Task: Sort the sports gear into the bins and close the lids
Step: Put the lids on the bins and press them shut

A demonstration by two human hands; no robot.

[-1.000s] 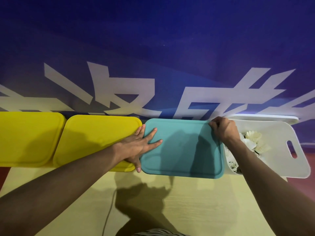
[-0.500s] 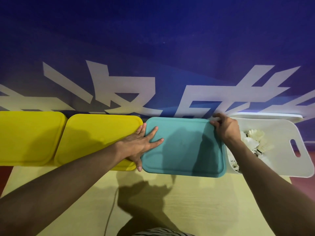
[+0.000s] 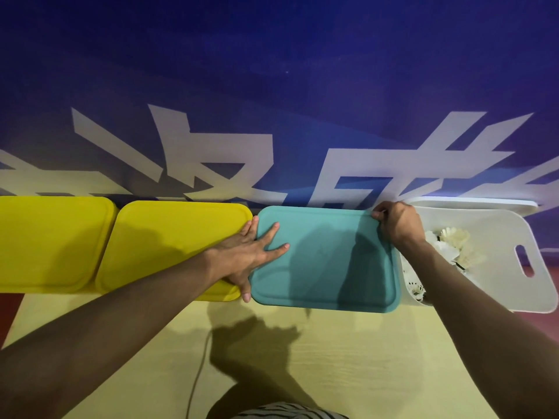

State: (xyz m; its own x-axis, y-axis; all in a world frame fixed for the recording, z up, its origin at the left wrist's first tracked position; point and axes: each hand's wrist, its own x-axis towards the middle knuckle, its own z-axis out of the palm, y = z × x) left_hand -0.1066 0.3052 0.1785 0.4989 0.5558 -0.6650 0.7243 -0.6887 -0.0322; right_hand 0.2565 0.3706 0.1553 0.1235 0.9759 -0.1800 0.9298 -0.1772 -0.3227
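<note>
Now we are pressing our left hand (image 3: 246, 252), fingers spread flat, on the teal lid's (image 3: 326, 261) left edge, while our right hand (image 3: 397, 226) is gripping its far right corner; yellow lids (image 3: 169, 243) are lying alongside, an open white bin (image 3: 496, 237) of shuttlecocks (image 3: 453, 240) right.

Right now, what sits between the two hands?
In the head view, the teal lid spans the gap. The left hand lies flat on its left edge; the right hand grips its far right corner. Nothing else lies on it.
</note>
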